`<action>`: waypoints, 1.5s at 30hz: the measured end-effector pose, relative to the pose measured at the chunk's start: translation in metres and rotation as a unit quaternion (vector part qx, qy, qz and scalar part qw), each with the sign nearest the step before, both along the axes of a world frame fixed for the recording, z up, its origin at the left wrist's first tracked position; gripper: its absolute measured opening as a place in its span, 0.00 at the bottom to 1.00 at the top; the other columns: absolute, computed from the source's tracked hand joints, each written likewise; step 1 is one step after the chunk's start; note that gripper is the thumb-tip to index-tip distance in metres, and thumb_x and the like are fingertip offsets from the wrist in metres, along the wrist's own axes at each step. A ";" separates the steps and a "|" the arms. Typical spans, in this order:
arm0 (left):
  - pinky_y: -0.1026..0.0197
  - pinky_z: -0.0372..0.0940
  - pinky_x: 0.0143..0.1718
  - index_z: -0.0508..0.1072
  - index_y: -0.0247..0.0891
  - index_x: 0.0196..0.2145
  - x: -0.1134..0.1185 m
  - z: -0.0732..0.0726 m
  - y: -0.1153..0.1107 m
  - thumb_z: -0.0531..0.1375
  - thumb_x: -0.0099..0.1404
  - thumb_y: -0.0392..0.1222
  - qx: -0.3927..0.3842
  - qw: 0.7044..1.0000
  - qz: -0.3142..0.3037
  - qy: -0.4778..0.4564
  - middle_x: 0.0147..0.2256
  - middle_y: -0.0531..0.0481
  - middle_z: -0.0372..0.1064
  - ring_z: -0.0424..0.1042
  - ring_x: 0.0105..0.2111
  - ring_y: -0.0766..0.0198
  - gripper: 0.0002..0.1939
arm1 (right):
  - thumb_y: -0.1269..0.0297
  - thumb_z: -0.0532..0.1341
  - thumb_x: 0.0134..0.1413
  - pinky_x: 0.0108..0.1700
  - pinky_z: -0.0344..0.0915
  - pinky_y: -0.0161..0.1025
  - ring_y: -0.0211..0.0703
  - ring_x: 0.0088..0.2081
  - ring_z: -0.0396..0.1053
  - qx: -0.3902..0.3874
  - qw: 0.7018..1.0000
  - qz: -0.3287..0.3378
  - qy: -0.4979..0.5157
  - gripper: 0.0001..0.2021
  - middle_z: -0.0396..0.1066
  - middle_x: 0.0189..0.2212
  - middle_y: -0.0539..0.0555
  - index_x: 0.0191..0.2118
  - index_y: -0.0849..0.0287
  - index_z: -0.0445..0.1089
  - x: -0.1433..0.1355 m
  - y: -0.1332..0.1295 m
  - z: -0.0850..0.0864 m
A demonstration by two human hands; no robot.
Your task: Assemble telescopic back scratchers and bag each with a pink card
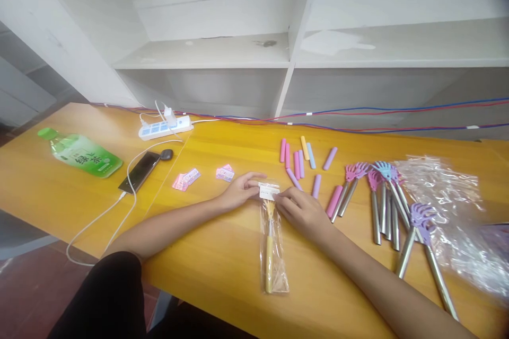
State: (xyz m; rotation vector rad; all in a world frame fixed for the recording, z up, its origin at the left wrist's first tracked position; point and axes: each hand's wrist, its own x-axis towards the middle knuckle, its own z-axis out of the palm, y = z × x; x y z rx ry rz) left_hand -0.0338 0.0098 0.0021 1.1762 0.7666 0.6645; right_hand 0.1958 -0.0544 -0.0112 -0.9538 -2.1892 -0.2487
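Note:
A yellow back scratcher [269, 254] lies inside a clear plastic bag [280, 270] on the wooden table, its claw end away from me. Across the bag's top is a small white label [269, 191]. My left hand [240, 190] pinches the bag's upper left corner beside the label. The fingers of my right hand [304, 212] are closed at the label's right edge. Two small groups of printed cards, one [186, 179] farther left and one [225, 172] nearer, lie left of the bag.
Colored foam tubes [298, 164], metal-handled scratchers [392, 201] and clear bags [445, 196] spread to the right. A green bottle [83, 153], a phone [140, 172] and a power strip [165, 127] with white cables are at left. White shelving [207, 55] stands behind.

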 end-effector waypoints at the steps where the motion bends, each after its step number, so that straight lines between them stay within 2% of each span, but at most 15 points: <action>1: 0.59 0.70 0.47 0.70 0.36 0.59 0.000 -0.001 0.000 0.69 0.64 0.45 0.000 1.000 -0.005 0.000 0.44 0.42 0.81 0.80 0.42 0.58 0.29 | 0.77 0.61 0.66 0.34 0.57 0.37 0.38 0.33 0.62 0.002 1.000 -0.004 -0.002 0.05 0.69 0.34 0.53 0.41 0.60 0.69 0.000 0.000 0.000; 9: 0.60 0.68 0.47 0.61 0.38 0.66 -0.002 -0.011 0.000 0.69 0.66 0.49 0.029 0.999 -0.041 0.003 0.42 0.43 0.81 0.79 0.41 0.59 0.37 | 0.72 0.58 0.70 0.31 0.56 0.37 0.37 0.31 0.62 -0.018 0.999 -0.024 -0.016 0.06 0.68 0.33 0.53 0.45 0.56 0.72 0.006 0.001 -0.007; 14: 0.61 0.68 0.45 0.62 0.39 0.66 -0.002 -0.007 -0.003 0.70 0.64 0.50 0.027 0.998 -0.050 0.008 0.40 0.45 0.80 0.78 0.39 0.62 0.38 | 0.71 0.58 0.70 0.29 0.54 0.37 0.36 0.29 0.61 -0.033 0.999 -0.028 0.003 0.06 0.66 0.32 0.53 0.43 0.56 0.72 0.005 0.001 -0.004; 19: 0.62 0.69 0.41 0.69 0.36 0.59 -0.001 -0.003 -0.002 0.69 0.65 0.55 0.002 1.000 -0.010 0.013 0.33 0.50 0.77 0.78 0.34 0.63 0.32 | 0.72 0.60 0.68 0.33 0.59 0.37 0.38 0.32 0.65 -0.033 0.999 -0.012 0.035 0.04 0.69 0.33 0.53 0.42 0.57 0.71 0.002 0.001 -0.004; 24: 0.59 0.72 0.42 0.73 0.34 0.47 0.000 -0.005 -0.001 0.71 0.61 0.60 -0.020 1.000 0.003 0.001 0.37 0.43 0.80 0.81 0.37 0.57 0.28 | 0.72 0.61 0.66 0.34 0.63 0.37 0.39 0.35 0.69 -0.046 0.995 -0.012 0.090 0.04 0.71 0.36 0.54 0.43 0.56 0.69 0.000 0.000 -0.002; 27: 0.56 0.73 0.43 0.71 0.37 0.51 0.001 -0.003 -0.002 0.70 0.63 0.59 -0.021 1.000 -0.004 -0.016 0.38 0.43 0.81 0.83 0.38 0.54 0.28 | 0.72 0.60 0.66 0.36 0.67 0.38 0.41 0.37 0.70 -0.068 0.988 -0.021 0.136 0.06 0.70 0.37 0.55 0.45 0.56 0.67 -0.004 -0.002 0.005; 30: 0.56 0.74 0.42 0.68 0.40 0.55 0.000 0.000 -0.002 0.70 0.64 0.58 -0.009 0.999 -0.025 -0.025 0.38 0.44 0.81 0.83 0.39 0.53 0.30 | 0.70 0.60 0.67 0.35 0.68 0.39 0.41 0.36 0.68 -0.133 0.969 -0.029 0.206 0.03 0.68 0.35 0.54 0.43 0.56 0.65 -0.008 -0.003 0.010; 34: 0.56 0.74 0.42 0.67 0.39 0.44 0.001 -0.002 -0.001 0.70 0.63 0.60 -0.024 0.999 -0.030 -0.022 0.38 0.44 0.80 0.83 0.39 0.53 0.26 | 0.67 0.60 0.68 0.34 0.69 0.39 0.41 0.35 0.67 -0.194 0.937 -0.035 0.288 0.02 0.67 0.35 0.55 0.42 0.56 0.66 -0.008 -0.004 0.009; 37: 0.56 0.74 0.42 0.66 0.38 0.40 0.002 -0.005 -0.001 0.71 0.60 0.61 -0.020 1.000 -0.013 -0.013 0.39 0.44 0.79 0.81 0.39 0.56 0.27 | 0.69 0.61 0.66 0.36 0.70 0.40 0.42 0.36 0.69 -0.173 0.953 0.018 0.247 0.03 0.69 0.36 0.55 0.43 0.55 0.66 -0.005 -0.004 0.005; 41: 0.59 0.72 0.45 0.72 0.36 0.38 0.001 -0.005 0.000 0.70 0.62 0.60 0.074 0.997 0.021 0.021 0.49 0.41 0.74 0.77 0.45 0.59 0.24 | 0.72 0.61 0.63 0.38 0.70 0.39 0.43 0.41 0.74 -0.115 0.983 0.116 0.084 0.09 0.74 0.42 0.55 0.46 0.54 0.67 -0.006 -0.005 0.003; 43: 0.58 0.72 0.46 0.72 0.35 0.39 0.000 -0.004 -0.001 0.69 0.63 0.60 0.077 0.997 0.020 0.022 0.47 0.42 0.75 0.77 0.44 0.59 0.24 | 0.73 0.60 0.65 0.37 0.69 0.38 0.42 0.40 0.75 -0.089 0.987 0.136 0.018 0.08 0.75 0.44 0.55 0.46 0.55 0.67 -0.008 -0.006 0.003; 45: 0.56 0.72 0.46 0.69 0.36 0.40 0.001 -0.003 -0.002 0.69 0.63 0.61 0.038 0.999 0.008 0.000 0.41 0.44 0.76 0.78 0.42 0.59 0.25 | 0.73 0.59 0.67 0.36 0.68 0.38 0.40 0.37 0.74 -0.079 0.986 0.144 -0.021 0.05 0.76 0.43 0.54 0.45 0.56 0.67 -0.010 -0.006 0.004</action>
